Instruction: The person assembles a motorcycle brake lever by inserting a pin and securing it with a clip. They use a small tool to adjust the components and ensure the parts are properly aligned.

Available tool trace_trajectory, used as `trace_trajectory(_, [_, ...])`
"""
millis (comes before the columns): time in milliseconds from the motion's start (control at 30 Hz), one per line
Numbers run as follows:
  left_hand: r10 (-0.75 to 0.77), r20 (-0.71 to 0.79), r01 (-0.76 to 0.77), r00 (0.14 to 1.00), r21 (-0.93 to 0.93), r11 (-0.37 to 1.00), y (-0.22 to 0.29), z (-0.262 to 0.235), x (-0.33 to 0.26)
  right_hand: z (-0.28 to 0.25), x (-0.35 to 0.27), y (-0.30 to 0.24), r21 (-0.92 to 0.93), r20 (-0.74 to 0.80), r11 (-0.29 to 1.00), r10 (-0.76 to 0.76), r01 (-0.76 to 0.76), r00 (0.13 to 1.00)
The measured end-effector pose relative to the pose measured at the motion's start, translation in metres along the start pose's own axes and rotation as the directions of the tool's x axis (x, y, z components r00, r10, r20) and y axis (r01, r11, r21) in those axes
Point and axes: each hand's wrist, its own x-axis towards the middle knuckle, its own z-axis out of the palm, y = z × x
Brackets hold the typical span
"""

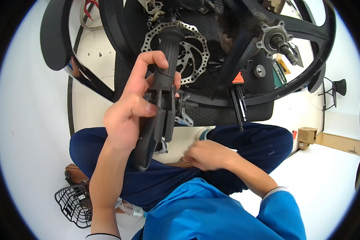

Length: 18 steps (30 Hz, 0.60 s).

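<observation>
My left hand [134, 108] is raised and closed around a black handlebar grip assembly [162, 92] with a ribbed rubber grip and a brake lever hanging below it. My right hand [204, 155] rests low near my lap with its fingers curled; I cannot tell whether something small is in it. A black bicycle wheel with broad spokes [292, 24] lies beyond, along with a silver brake disc [194, 50] and a hub axle [278, 40]. A small silver caliper part [184, 114] sits just behind the grip.
A black mesh mat [224, 114] lies on the white floor under the wheel. A black wire basket [74, 202] is at the lower left, a small cardboard box [307, 136] at right, and a black tool with an orange part [238, 94] near the mat's edge.
</observation>
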Motion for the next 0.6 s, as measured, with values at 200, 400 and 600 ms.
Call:
trace_trajectory(200, [0.047,0.05,-0.038,0.998,-0.167,0.985,0.002,-0.002,0.002,-0.1,-0.118,-0.021,0.121,-0.785,0.993,0.087,0.013,0.613])
trace_trajectory(400, [0.059,0.019,-0.054,0.998,-0.197,0.979,-0.003,0.002,0.003,-0.14,-0.092,0.015,-0.081,-0.941,0.923,0.054,-0.377,0.334])
trace_trajectory(600, [0.089,-0.074,-0.076,0.993,0.158,0.985,-0.011,0.004,-0.001,-0.131,-0.073,-0.018,-0.023,-0.949,1.0,-0.019,-0.009,0.316])
